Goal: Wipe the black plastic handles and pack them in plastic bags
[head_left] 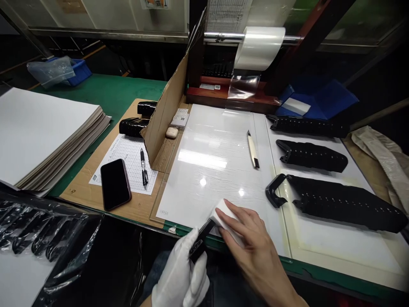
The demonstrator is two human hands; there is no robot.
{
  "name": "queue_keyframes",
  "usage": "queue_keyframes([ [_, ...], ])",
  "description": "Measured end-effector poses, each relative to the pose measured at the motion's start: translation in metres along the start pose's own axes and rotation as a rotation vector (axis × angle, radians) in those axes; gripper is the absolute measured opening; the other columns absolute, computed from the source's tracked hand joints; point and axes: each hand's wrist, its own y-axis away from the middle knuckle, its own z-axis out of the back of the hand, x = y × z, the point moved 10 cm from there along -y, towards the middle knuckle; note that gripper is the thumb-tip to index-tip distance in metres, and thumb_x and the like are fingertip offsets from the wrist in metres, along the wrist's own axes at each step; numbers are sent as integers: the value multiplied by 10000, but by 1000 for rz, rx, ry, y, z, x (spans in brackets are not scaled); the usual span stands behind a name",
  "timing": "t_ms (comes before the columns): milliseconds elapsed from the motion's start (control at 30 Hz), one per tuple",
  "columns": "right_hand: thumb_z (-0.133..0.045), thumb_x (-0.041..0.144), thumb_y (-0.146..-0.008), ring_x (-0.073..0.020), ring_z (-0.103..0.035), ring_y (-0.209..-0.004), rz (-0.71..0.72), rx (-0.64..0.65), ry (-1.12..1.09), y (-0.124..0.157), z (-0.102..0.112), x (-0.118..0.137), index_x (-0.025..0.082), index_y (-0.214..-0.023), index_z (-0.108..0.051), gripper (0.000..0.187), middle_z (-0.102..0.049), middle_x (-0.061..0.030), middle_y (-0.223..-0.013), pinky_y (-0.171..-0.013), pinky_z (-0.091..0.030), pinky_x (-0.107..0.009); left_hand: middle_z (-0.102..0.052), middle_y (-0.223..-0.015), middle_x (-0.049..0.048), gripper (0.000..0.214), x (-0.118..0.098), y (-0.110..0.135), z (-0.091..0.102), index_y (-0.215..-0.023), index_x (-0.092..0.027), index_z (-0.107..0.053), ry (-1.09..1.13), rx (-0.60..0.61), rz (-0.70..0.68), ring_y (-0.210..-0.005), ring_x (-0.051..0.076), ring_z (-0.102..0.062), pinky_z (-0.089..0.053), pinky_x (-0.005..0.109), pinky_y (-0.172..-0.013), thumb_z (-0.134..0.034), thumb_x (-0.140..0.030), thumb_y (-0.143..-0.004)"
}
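Observation:
In the head view my left hand (181, 273), in a white glove, grips a glossy black plastic part (197, 250) near the table's front edge. My bare right hand (252, 241) is closed on a white block (227, 209) that looks like a sponge. The block is pressed against the upper end of the black part, and my fingers hide much of it. Under and beyond my hands lies a glass-topped white work surface (204, 179). A cream-handled craft knife (252, 149) lies on it, and a small curved black part (275, 192) lies to its right.
Rows of black parts (348, 202) lie at the right. A film roll (262, 47) hangs at the back beside a cardboard divider (169, 111). Leftward are a phone (115, 184), a pen (143, 168), a paper stack (47, 136) and bagged black parts (35, 230).

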Motion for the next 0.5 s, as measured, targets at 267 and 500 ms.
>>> queue_keyframes([
  [267, -526, 136, -971, -267, -464, -1224, -2, 70, -36, 1, -3, -1, 347, -1418, -536, 494, -500, -28, -1495, -902, -540, -461, -327, -285, -108, 404, -1, 2, -8, -826, -166, -648, 32, 58, 19, -216, 50, -235, -189, 151, -250, -736, -559, -796],
  [500, -519, 536, -987, -284, -529, -1317, -630, 337, -680, 14, -7, -47, 342, -1360, -616, 431, -614, -31, -1393, -1129, -417, -497, -271, -261, -121, 492, 0, 5, -9, -987, -139, -722, 60, 190, -28, -217, 44, -206, -201, 142, -285, -690, -605, -834],
])
